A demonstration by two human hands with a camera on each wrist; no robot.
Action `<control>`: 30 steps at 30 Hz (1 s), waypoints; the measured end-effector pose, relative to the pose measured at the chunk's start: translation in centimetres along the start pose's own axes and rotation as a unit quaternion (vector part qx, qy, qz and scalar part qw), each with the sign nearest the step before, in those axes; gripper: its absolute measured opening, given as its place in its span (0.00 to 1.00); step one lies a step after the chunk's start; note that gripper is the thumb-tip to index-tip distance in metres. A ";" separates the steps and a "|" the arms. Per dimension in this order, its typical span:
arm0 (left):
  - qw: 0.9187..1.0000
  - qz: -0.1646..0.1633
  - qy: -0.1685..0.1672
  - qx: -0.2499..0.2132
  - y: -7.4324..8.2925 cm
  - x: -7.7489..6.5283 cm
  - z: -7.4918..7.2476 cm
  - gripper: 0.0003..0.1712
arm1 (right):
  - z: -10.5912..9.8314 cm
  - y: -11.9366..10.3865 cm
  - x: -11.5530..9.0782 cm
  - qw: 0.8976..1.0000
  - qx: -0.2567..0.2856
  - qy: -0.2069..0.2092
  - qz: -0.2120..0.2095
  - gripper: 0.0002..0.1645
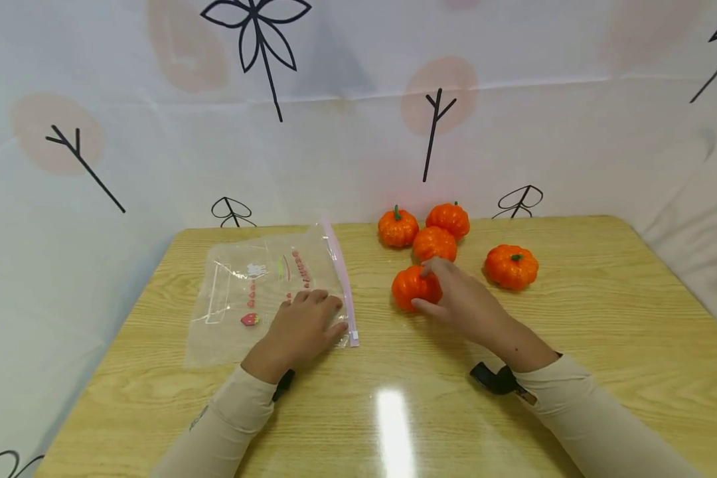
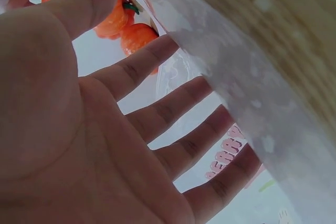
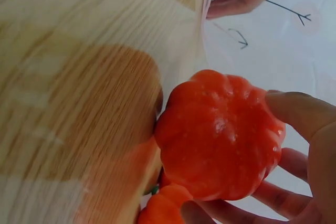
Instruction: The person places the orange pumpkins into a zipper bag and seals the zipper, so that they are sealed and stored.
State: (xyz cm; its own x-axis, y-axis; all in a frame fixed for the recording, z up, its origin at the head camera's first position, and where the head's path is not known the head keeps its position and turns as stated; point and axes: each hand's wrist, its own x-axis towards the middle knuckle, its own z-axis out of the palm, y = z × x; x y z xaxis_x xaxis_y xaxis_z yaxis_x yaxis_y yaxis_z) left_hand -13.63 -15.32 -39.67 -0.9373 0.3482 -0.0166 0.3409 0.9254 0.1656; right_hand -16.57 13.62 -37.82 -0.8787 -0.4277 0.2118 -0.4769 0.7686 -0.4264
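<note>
My right hand [image 1: 469, 305] grips a small orange toy pumpkin [image 1: 411, 290], thumb on one side and fingers on the other. In the right wrist view this pumpkin [image 3: 220, 135] shows its glossy ribbed side close to the wooden surface. A clear zip bag [image 1: 233, 338] with strawberry prints lies flat on the left, its pale purple slider strip [image 1: 342, 272] facing the pumpkins. On the bag, near that strip, rests my left hand [image 1: 305, 328]. Its fingers [image 2: 173, 111] are spread and nearly straight in the left wrist view, tips against the plastic.
Behind the gripped pumpkin sit three more close together: one at the left [image 1: 398, 229], one in front [image 1: 435, 243] and one at the back [image 1: 449, 219]. Another pumpkin [image 1: 511, 267] stands apart to the right. A patterned cloth [image 1: 346, 159] hangs behind the wooden table [image 1: 334, 411].
</note>
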 end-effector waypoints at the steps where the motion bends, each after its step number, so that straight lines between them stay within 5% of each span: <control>1: 1.000 0.000 -0.001 0.000 0.0 0.0 0.0 0.26 | 0.0 -0.1 0.0 1.000 0.000 -0.001 0.004 0.27; 23: 1.000 -0.002 0.004 0.009 0.0 0.1 0.2 0.26 | 0.3 -0.4 0.0 0.999 0.031 -0.008 0.003 0.26; 30: 1.000 -0.005 0.001 0.010 0.0 0.1 0.3 0.26 | 0.1 -0.4 -0.1 0.998 0.053 -0.025 0.007 0.38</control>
State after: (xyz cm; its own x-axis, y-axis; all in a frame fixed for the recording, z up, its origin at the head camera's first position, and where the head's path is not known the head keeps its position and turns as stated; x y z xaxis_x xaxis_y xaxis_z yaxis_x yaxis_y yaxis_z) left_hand -13.70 -15.26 -39.96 -0.9410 0.3380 -0.0154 0.3324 0.9319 0.1455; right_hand -16.33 13.31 -37.82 -0.8819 -0.4428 0.1620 -0.4575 0.7207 -0.5209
